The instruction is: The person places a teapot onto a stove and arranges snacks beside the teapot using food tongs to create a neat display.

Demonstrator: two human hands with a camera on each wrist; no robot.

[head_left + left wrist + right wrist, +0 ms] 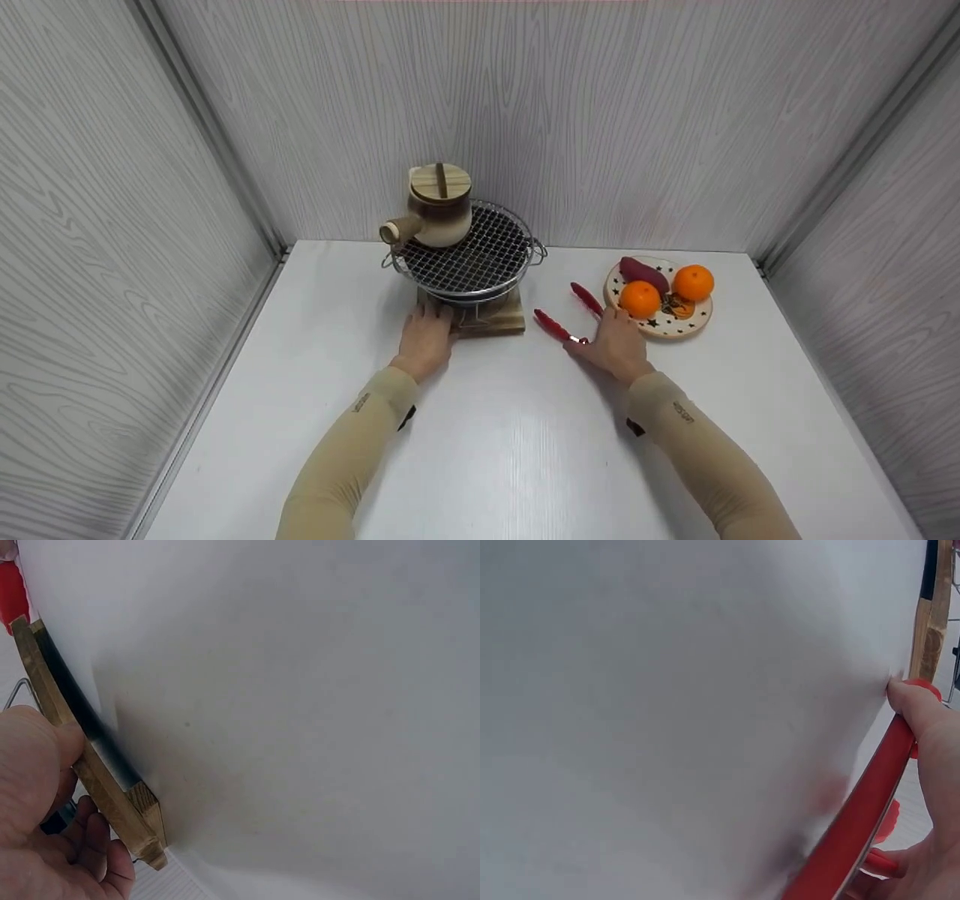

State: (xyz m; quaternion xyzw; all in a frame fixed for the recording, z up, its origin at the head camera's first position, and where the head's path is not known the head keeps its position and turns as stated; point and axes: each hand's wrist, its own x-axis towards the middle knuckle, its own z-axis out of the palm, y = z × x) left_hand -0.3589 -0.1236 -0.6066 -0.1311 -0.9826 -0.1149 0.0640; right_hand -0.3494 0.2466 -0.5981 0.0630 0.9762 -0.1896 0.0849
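Note:
My left hand [426, 341] grips the left front part of a wooden base [504, 319] under a round tabletop grill. In the left wrist view the thumb presses the near side of the wood [112, 802], and the other fingers curl at its far side. On the wire rack [491, 259] stands a brown-and-cream teapot [444, 221] with a wooden lid and a side handle. Red tongs [553, 325] lie to the right of the base, their arms spread toward the back. My right hand [619, 349] holds them, thumb and fingers about the red arms [855, 817].
Beyond the right hand, a star-patterned plate [686, 328] carries two oranges [640, 300] and a purple sweet potato [643, 274]. Grey wood-grain panels [600, 120] close off the back and both sides of the white table [510, 450].

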